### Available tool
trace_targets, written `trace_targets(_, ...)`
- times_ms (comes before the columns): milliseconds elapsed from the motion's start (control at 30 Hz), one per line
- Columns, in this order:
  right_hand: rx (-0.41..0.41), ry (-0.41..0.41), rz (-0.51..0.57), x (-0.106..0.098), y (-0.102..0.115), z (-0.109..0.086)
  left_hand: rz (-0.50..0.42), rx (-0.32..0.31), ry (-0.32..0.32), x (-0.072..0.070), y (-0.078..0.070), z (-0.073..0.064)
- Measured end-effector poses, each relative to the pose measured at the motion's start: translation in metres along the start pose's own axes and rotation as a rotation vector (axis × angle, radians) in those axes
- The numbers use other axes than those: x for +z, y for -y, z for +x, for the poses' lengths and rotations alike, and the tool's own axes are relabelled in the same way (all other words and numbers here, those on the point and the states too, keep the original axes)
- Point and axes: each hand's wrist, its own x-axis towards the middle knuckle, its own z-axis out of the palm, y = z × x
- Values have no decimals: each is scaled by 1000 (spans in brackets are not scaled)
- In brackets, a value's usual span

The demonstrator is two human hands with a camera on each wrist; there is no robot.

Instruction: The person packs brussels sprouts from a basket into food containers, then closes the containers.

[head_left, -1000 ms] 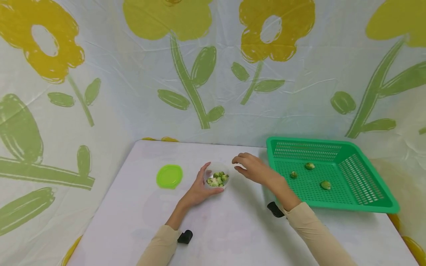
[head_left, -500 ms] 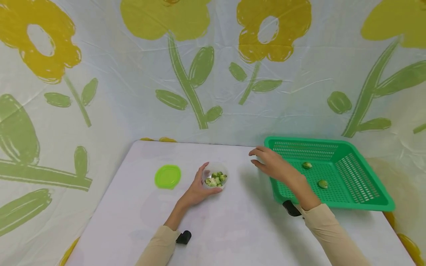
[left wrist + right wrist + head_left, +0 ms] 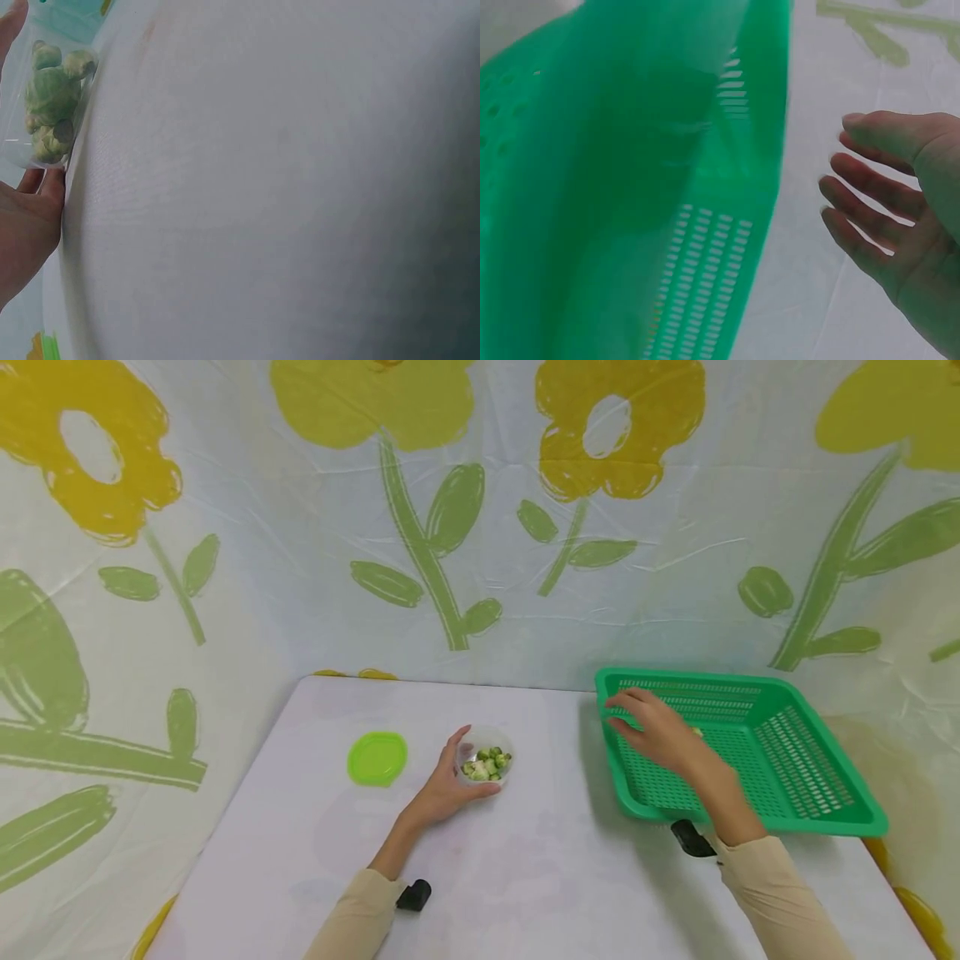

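Note:
My left hand (image 3: 446,787) grips a clear plastic container (image 3: 482,741) that stands on the table, fingers and thumb curved around its sides. Several Brussels sprouts (image 3: 52,97) lie inside it, seen through its wall in the left wrist view. My right hand (image 3: 654,728) hovers over the left part of a green plastic basket (image 3: 832,777), with nothing between its relaxed, parted fingers. In the right wrist view the right hand (image 3: 892,187) appears beside the basket's slotted wall (image 3: 705,277). A bit of one Brussels sprout (image 3: 697,732) shows in the basket past the hand; the forearm may hide others.
A bright green lid (image 3: 377,758) lies on the white table (image 3: 525,877), left of the container. Cloth with printed flowers (image 3: 300,610) hangs behind and at both sides. The basket's raised rim (image 3: 750,825) stands at the table's right.
My right hand has moved right, from beside the container to above the basket, covering sprouts seen earlier. The left hand and the container stay in place.

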Motion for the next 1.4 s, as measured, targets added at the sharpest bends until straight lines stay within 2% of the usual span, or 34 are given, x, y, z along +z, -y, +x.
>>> trace_targets(167, -6, -74, -43, -1, -12, -12, 13, 14, 6, 0, 1, 0)
trace_targets(300, 7, -89, -53, 0, -22, -22, 21, 9, 12, 0, 0, 0)
trace_targets(500, 108, -14, -35, -1, -33, -33, 30, 7, 8, 0, 3, 1)
trace_targets(700, 140, 26, -29, 2, -44, -40, 24, 11, 9, -1, 3, 1)
trace_targets(933, 198, 123, -12, 7, -58, -47, 28, 19, 13, -1, 4, 1)
trace_targets(1100, 212, 170, 3, 10, -61, -52, 30, 14, 13, 0, 4, 1)
trace_targets(1400, 187, 237, 32, 14, -70, -59, 34, 15, 15, 0, 5, 2)
